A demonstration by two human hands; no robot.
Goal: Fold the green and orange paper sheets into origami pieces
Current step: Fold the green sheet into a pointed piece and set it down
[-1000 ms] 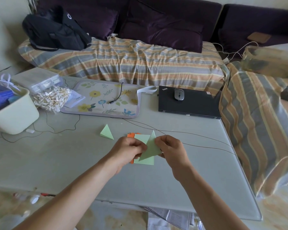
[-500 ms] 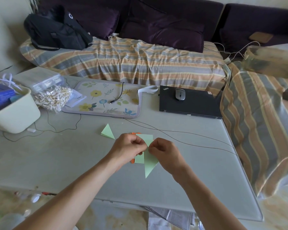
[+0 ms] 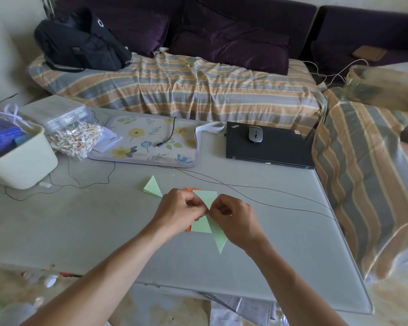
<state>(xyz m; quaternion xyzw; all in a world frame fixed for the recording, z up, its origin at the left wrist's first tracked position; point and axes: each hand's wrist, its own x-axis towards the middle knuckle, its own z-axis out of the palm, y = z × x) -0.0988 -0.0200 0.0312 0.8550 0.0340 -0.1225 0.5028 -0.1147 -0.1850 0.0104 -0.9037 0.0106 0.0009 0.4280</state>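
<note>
Both hands have curled fingers and pinch one green sheet point(image 3: 218, 238) above the table point(image 3: 104, 231): the left hand point(image 3: 178, 211) and the right hand point(image 3: 236, 220) meet at its upper edge. An orange sheet point(image 3: 189, 189) lies under it. A folded triangle point(image 3: 153, 187) lies left of the hands. The tub point(image 3: 21, 165) holds a blue box point(image 3: 3, 140).

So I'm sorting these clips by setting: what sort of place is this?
Probably a home living room: a purple sofa under a striped cover, and a table holding a closed laptop.
</note>
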